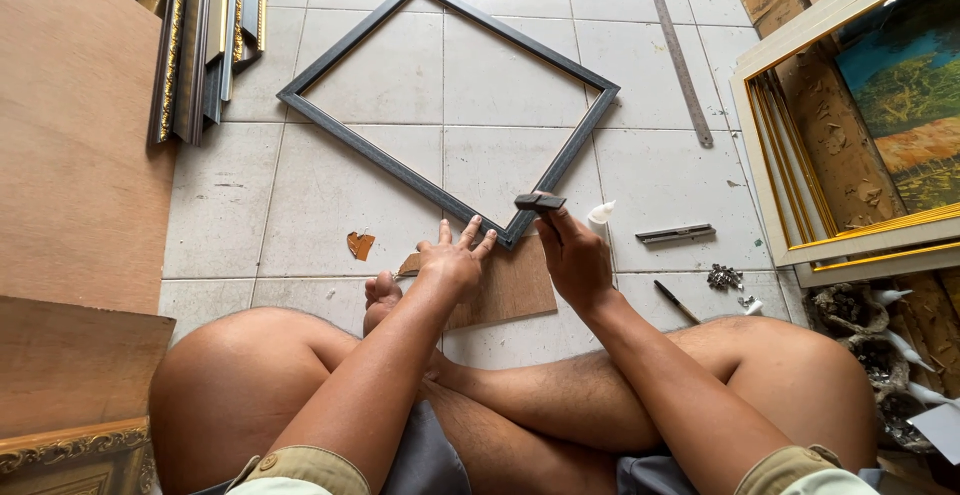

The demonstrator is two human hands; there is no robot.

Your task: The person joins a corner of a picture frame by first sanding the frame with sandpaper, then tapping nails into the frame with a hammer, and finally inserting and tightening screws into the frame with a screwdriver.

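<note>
Our left hand (452, 260) presses flat, fingers spread, beside the dark frame (447, 105)'s near corner on the tiled floor (300, 215), steadying it while our right hand (572, 255) grips the small hammer (539, 200) poised squarely above.

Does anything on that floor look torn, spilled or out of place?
A torn orange scrap lies alone on the tile, left of the left hand. Small metal bits are scattered loose right of the right hand. The brown backing behind the leaning frames at right looks peeled and ragged. The dark frame looks intact.
</note>
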